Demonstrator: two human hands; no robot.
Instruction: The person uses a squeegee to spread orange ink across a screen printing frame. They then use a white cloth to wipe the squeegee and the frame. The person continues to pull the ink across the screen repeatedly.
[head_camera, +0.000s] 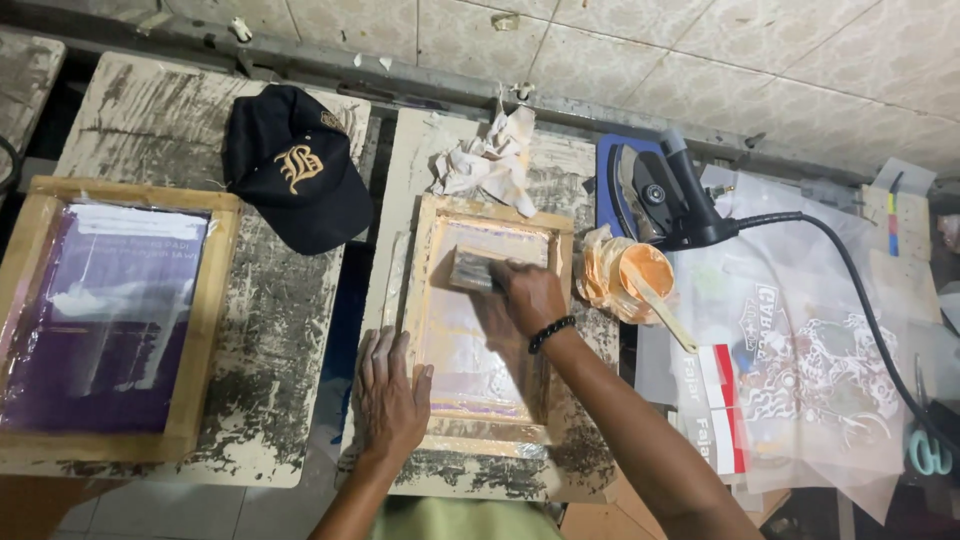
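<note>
You are in a print workshop: wooden screen frames (110, 320), a paint pot (645, 275) and paint-stained benches (280, 330).

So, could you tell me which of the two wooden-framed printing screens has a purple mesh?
The larger wooden-framed screen on the far-left board; neither hand touches it, and the other is pale.

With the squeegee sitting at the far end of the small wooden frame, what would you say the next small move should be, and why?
Probably draw the squeegee toward the body along the screen. The right hand grips it at the far end of the small frame, so most of the mesh lies nearer, uncovered by the blade. The left hand presses flat on the frame's near left edge, steadying it.
</note>
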